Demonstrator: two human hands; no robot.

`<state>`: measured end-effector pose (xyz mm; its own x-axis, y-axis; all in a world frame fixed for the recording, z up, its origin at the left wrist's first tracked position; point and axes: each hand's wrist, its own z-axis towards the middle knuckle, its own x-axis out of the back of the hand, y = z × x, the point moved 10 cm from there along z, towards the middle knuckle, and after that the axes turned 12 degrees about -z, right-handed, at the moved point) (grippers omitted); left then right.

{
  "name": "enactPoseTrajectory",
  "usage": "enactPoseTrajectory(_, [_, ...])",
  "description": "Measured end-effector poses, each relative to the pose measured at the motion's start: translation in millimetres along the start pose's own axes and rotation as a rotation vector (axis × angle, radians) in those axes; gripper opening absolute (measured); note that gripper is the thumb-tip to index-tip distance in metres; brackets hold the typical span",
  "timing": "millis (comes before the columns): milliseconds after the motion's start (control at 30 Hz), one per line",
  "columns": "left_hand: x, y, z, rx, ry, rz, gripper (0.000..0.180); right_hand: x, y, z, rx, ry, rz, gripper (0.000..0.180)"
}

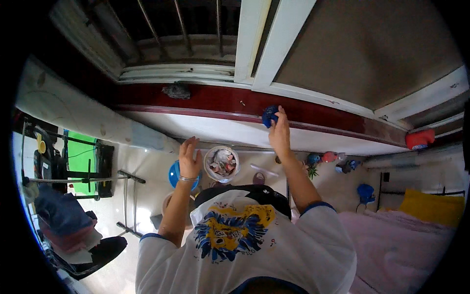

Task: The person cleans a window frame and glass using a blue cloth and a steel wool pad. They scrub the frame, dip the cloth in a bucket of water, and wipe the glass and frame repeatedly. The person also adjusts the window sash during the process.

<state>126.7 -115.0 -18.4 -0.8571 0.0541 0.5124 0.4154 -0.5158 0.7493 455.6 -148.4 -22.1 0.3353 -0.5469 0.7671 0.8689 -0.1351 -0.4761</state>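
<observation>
Right hand (280,131) raised at about one o'clock, fingers closed around a small crumpled blue cloth or scrubber (269,116), pressing it against the dark red glossy window sill (215,100). Blue wad just to the upper left of the knuckles, touching the sill's front edge, with no clear long axis to speak of, more a rounded lump than a strip. Sill itself running long from nine o'clock to three o'clock, bowed by the lens, so any travel along it goes sideways rather than away.

Left hand (189,157) at about eleven o'clock, lower than the right, open and flat, fingers spread and holding nothing, palm laid against or just before the white wall face (196,130) below the sill; contact too fine to tell. Thin metal bracelet on that wrist. Right hand plainly the nearer, already on the blue wad; left well apart from it.

Farther along the sill at ten o'clock, a grey tangled scouring pad (176,90) lying untouched. Down on the floor, between the forearms, a round white bucket full of scraps (222,163), with a blue plastic basin (175,174) just beside it under the left wrist.
</observation>
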Motion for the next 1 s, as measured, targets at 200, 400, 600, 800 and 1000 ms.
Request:
enactPoseTrajectory(200, [7,-14,-8,0.001,-0.004,-0.003,0.039,-23,-59,11,0.018,0.102,-0.051,0.036])
enactPoseTrajectory(400, [28,-21,-13,0.039,0.015,0.050,0.037,-54,-85,39,0.046,0.131,-0.011,0.042])
enactPoseTrajectory(600, [49,-30,-15,0.051,0.046,0.052,0.038,-78,-105,64,0.067,0.126,0.032,0.039])
enactPoseTrajectory(800, [58,-41,-18,0.076,0.013,0.035,0.034,-95,-125,78,0.178,0.037,0.085,0.035])
enactPoseTrajectory(1000, [61,-53,-27,0.074,-0.016,0.024,0.038,-122,-141,93,0.276,-0.196,0.293,0.036])
